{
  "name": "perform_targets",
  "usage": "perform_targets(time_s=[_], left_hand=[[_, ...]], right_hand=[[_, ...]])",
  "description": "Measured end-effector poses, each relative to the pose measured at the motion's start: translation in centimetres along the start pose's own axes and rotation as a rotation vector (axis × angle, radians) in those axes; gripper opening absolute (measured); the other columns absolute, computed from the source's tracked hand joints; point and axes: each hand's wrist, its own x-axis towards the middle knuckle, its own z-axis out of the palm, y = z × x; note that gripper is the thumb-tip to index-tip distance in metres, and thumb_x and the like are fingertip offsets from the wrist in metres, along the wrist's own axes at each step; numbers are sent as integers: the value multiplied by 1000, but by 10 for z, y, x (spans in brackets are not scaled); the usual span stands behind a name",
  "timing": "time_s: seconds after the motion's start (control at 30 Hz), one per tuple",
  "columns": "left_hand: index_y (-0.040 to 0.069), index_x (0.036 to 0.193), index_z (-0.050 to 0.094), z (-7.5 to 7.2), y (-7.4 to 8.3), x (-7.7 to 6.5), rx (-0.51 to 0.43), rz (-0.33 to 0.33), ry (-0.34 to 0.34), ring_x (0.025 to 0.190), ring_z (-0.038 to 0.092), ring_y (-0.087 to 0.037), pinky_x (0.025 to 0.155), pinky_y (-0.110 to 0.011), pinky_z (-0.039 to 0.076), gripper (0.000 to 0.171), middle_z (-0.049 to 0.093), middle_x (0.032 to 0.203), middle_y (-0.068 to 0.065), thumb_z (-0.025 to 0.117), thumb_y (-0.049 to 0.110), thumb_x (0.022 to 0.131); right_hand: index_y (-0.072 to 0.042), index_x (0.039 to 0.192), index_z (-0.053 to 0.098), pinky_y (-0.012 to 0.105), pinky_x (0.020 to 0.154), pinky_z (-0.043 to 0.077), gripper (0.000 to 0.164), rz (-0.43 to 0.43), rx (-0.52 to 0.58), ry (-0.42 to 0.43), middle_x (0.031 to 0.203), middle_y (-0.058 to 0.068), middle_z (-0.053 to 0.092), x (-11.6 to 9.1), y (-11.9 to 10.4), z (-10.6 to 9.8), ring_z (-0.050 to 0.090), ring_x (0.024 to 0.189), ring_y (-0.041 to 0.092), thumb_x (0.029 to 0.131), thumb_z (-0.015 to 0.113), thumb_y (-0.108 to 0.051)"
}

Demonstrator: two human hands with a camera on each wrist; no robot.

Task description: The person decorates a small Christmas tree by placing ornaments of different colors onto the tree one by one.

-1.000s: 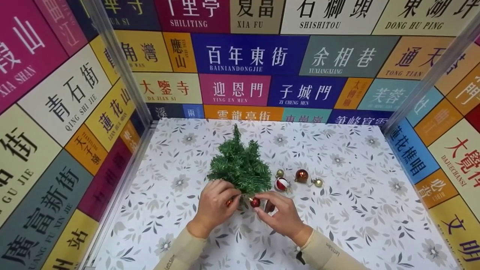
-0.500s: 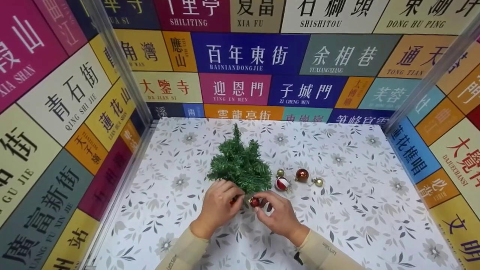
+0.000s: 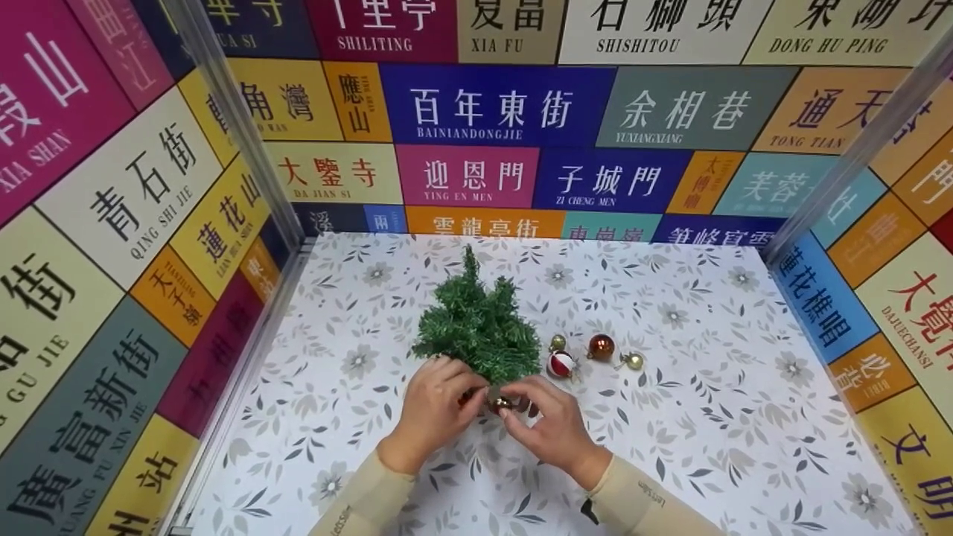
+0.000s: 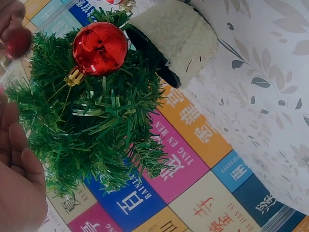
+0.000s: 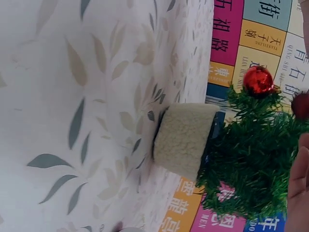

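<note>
Fingers of my right hand (image 3: 557, 426) pinch a dark red bauble (image 3: 502, 403) at five o'clock from the green tree (image 3: 476, 327); whether my left hand (image 3: 435, 402), at seven, grips anything, I cannot tell.

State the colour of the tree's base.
The base is cream; it shows best in the right wrist view.

Desk (image 3: 707, 439): white surface, grey and beige leaf-and-flower print. Back wall (image 3: 551, 46), left wall (image 3: 112, 223) and right wall (image 3: 893, 246) all multicoloured panels, Chinese characters plus pinyin. Blue BAINIANDONGJIE panel (image 3: 495, 83) sits directly above pink YING EN MEN panel (image 3: 467, 152). Metallic-looking posts (image 3: 856, 152) run up both back corners.
</note>
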Motion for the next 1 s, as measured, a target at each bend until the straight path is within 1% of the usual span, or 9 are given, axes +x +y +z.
perform_targets(time_s=[0.1,0.13,0.2,0.27,0.4,0.67,0.83,0.93,1.0], left_hand=[[19,83,75,1,0,0,-7,2,5,71,54,-13,63,-30,43,3,63,83,9,77,20,85],[19,83,75,1,1,0,-10,6,7,71,54,-13,63,-30,43,3,63,82,9,77,20,85],[19,82,75,1,1,0,-14,12,9,70,54,-13,63,-30,43,4,63,82,9,77,20,85],[19,82,75,1,1,1,-16,15,6,70,53,-13,63,-30,42,4,63,82,9,78,19,85],[19,81,74,2,1,0,-15,19,10,70,53,-13,63,-30,42,5,62,81,9,78,19,84],[18,81,75,2,2,1,-30,16,3,71,53,-14,63,-30,42,4,62,82,9,78,19,83],[18,80,74,3,1,2,-26,8,-2,71,53,-13,63,-30,42,5,62,81,9,78,20,83],[18,80,75,3,2,1,-19,-1,-9,72,53,-13,64,-29,42,5,62,81,9,78,21,83],[18,80,75,3,2,1,-19,-5,-14,72,53,-13,64,-29,42,5,62,81,9,78,21,82]], right_hand=[[-22,112,70,13,54,42,31,-50,-64,37,90,-7,62,3,-2,2,52,61,6,83,80,-15],[-21,110,71,12,54,41,30,-69,-86,48,87,-6,61,5,-3,3,49,60,5,82,81,-16],[-19,107,73,12,54,40,28,-95,-122,65,84,-4,61,7,-4,4,48,60,3,80,82,-16],[-18,105,74,12,54,41,27,-107,-136,75,85,-5,62,8,-5,5,48,62,0,80,83,-17],[-20,104,74,12,54,42,26,-102,-120,93,88,-7,65,11,-7,7,50,64,-1,80,84,-14],[-20,95,74,11,52,41,19,-79,-73,127,84,-10,62,13,-8,8,49,59,1,81,78,-7],[-21,97,73,10,52,39,22,-75,-50,120,83,-11,62,12,-8,7,47,59,0,80,78,-7],[-21,97,73,11,53,40,23,-79,-36,110,85,-10,63,12,-7,8,49,59,3,80,78,-6],[-20,95,73,12,53,41,22,-78,-26,105,85,-10,63,12,-6,9,51,59,5,80,78,-5]])
